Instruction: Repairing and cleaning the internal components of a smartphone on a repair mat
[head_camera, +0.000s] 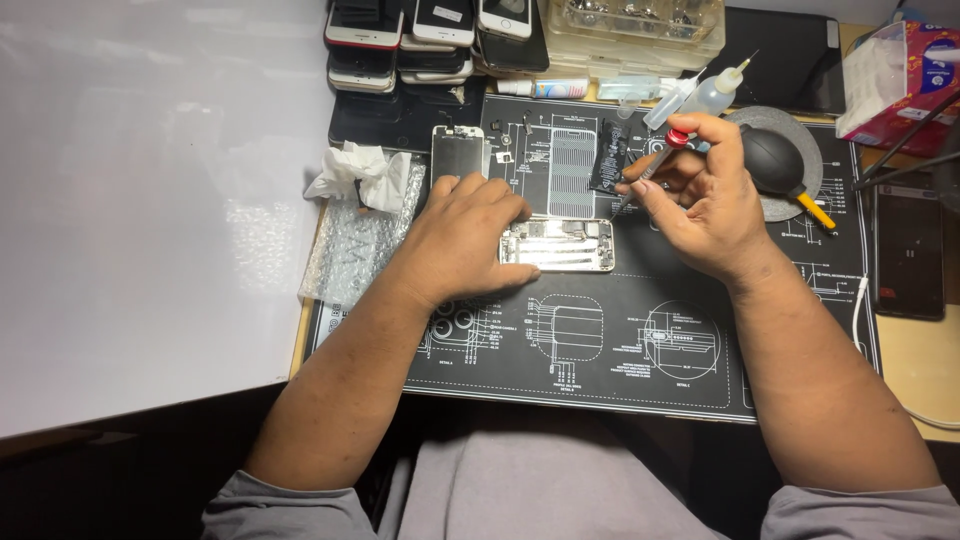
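— While the left hand (462, 240) lies flat on the mat (620, 350), what does it touch?

— It presses the left end of the opened phone (558, 245), fingers spread and loose, closed on nothing. The phone lies lengthwise near the mat's middle, its insides facing up.

— And the right hand (705, 205)?

— At about two o'clock from the phone. Its grip is clamped on a thin screwdriver (650, 170) with a red cap; the shaft slants down toward eight o'clock, and the tip sits at the phone's upper right corner. Whether it touches metal, I cannot tell.

— What lies around them?

— At twelve o'clock from the phone, a black battery (608, 157) rests on the mat, and at eleven o'clock a detached screen (458, 152). A black air blower (775, 162) with a yellow nozzle lies just behind the right hand, at three o'clock from the battery. A small clear bottle (712, 95) with a needle tip stands at one o'clock.

— And at the edges of the desk?

— At nine o'clock, crumpled tissue (362, 175) sits on bubble wrap (355, 245). At twelve o'clock, stacked phones (420, 35) beside a clear plastic box (632, 25). At two o'clock, a tissue box (895, 85); at three o'clock, a dark phone (908, 250) lies flat.
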